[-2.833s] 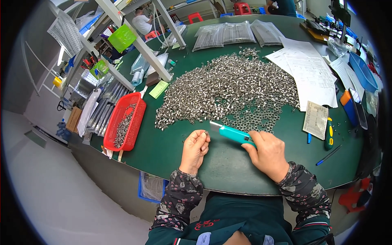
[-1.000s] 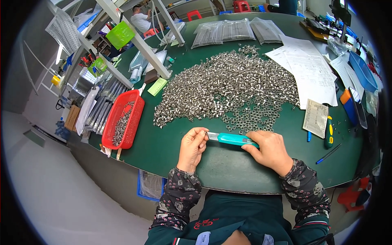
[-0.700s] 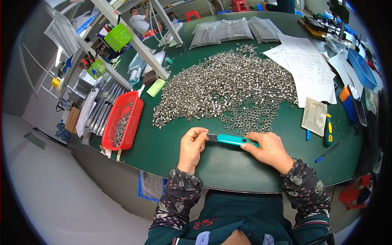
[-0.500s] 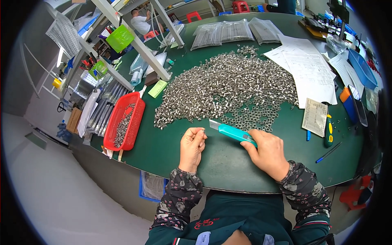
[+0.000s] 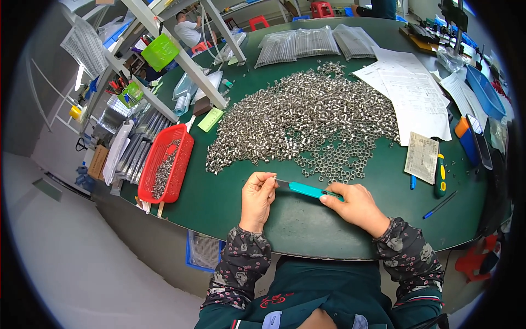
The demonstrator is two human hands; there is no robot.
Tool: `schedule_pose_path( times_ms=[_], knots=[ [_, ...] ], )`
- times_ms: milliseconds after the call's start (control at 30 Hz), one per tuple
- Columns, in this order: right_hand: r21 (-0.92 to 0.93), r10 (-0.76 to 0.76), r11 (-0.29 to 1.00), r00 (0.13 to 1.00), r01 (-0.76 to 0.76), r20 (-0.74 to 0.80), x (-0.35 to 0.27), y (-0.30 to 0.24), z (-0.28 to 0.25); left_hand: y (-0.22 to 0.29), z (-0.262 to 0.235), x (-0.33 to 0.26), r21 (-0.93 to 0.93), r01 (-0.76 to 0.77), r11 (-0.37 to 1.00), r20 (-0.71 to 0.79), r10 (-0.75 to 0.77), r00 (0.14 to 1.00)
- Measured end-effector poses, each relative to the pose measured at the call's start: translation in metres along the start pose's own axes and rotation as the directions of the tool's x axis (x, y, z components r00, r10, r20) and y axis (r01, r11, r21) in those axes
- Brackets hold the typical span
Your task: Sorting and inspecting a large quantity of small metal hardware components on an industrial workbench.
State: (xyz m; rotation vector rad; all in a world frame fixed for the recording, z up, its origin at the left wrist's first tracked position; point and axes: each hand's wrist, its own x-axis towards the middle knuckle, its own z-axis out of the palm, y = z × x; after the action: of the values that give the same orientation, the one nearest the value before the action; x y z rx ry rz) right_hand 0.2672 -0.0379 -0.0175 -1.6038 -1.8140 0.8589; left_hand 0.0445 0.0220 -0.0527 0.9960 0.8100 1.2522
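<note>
In my right hand [image 5: 360,208] is a teal utility knife [image 5: 308,189], its blade out and pointing left. The blade's tip reaches the fingertips of my left hand [image 5: 257,202], whose thumb and forefinger are pinched together. What that pinch holds is mostly hidden and too small to name. Beyond both hands, a wide heap of small metal rings [image 5: 296,118] covers the green table [image 5: 285,225]; the nearest ones lie in a loose single layer.
A red basket [image 5: 187,159] with more metal pieces stands at left. Bagged metal rods [image 5: 315,44] lie at the far side. Toward the right are papers [image 5: 413,98], a yellow-green handled tool [image 5: 440,178], a pen [image 5: 438,205] and a blue tray [image 5: 485,93]. A shelf post [image 5: 192,68] rises at left.
The knife has moved left and turned, so its blade now meets my left fingertips instead of standing apart from them. My left hand has hardly moved.
</note>
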Motion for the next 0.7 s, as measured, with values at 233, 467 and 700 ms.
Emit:
schedule_pose_path(
  times_ms=[233, 467, 700],
  knots=[
    [-0.372, -0.412, 0.887, 0.834, 0.275, -0.368, -0.007, -0.008, 0.009, -0.001, 0.0, 0.001, -0.068, 0.075, 0.995, -0.03, -0.078, 0.997],
    [-0.155, -0.265, 0.964, 0.85, 0.217, -0.454, 0.0, 0.003, 0.001, 0.0, 0.004, 0.001, -0.116, 0.125, 0.985, 0.013, -0.124, 0.992],
    [0.002, -0.14, 0.987, 0.864, 0.16, -0.483, 0.007, 0.01, -0.013, 0.01, 0.015, 0.015, -0.07, 0.357, 0.931, 0.173, -0.341, 0.924]
  ],
)
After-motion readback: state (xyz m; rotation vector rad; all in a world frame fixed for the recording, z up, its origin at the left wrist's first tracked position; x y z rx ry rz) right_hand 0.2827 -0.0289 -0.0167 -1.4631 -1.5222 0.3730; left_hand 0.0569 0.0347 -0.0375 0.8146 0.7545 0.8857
